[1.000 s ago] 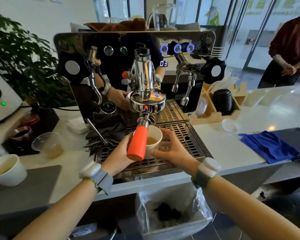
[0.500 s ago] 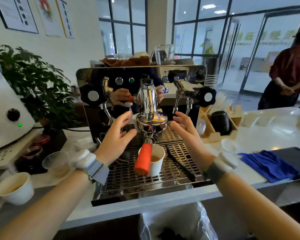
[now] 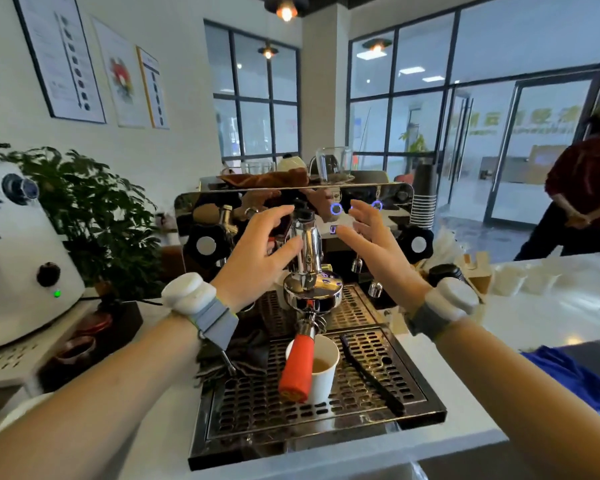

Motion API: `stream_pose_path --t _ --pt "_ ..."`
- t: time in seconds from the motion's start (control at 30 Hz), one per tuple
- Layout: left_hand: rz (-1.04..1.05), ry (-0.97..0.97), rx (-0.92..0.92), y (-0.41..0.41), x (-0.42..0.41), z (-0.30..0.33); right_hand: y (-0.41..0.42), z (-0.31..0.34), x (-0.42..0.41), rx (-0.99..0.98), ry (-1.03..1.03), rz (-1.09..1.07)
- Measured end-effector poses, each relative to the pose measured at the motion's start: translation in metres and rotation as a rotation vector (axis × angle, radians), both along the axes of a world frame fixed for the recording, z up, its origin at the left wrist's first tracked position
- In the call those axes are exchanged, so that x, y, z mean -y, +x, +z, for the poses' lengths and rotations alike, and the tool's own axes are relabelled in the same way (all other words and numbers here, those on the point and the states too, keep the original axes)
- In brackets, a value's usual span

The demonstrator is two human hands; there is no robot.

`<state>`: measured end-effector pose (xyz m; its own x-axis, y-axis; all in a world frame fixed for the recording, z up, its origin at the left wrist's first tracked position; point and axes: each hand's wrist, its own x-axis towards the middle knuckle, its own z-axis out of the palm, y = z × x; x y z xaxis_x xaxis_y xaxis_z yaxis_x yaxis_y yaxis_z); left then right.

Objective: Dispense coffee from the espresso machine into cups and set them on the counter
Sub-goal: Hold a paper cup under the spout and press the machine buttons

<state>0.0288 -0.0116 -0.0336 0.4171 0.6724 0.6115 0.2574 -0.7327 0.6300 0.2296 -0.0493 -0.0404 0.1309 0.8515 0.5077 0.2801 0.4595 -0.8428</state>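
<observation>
The cup [image 3: 317,367] stands on the drip tray [image 3: 326,410] under the portafilter [image 3: 300,365], holding a little coffee. Both hands, left [image 3: 260,258] and right [image 3: 371,247], hover at the machine [image 3: 368,195], fingers released, grasping nothing. Brewing seems unfinished; moving it to the counter [image 3: 551,306] remains.

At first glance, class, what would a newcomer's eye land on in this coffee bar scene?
Most likely the bright orange portafilter handle at centre, jutting over a white paper cup of coffee on the drip tray. Above it, the left hand and right hand are raised, fingers spread, before the mirrored espresso machine.
</observation>
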Motion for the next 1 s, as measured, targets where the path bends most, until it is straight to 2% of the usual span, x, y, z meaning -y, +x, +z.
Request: stream_pose_path --t 0.17,0.3,0.4,0.53,0.67,0.8,1.0 --pt "0.024 0.122 0.001 -0.001 -0.001 0.034 0.003 0.03 -0.013 0.029 0.044 -0.013" --pt "0.139 0.347 -0.056 -0.012 -0.007 0.059 0.013 0.061 -0.028 0.119 0.094 -0.112" --pt "0.227 0.42 -0.111 -0.024 -0.014 0.067 0.028 0.082 -0.041 0.13 0.077 -0.181" --pt "0.333 0.425 -0.218 -0.038 -0.025 0.061 0.056 0.091 -0.064 0.338 -0.071 -0.337" --pt "0.421 0.469 -0.362 -0.043 -0.026 0.053 0.073 0.084 -0.08 0.577 -0.188 -0.388" --pt "0.467 0.516 -0.355 -0.04 -0.028 0.051 0.086 0.083 -0.09 0.704 -0.298 -0.399" --pt "0.534 0.583 -0.313 -0.039 -0.032 0.046 0.09 0.082 -0.099 0.861 -0.241 -0.453"
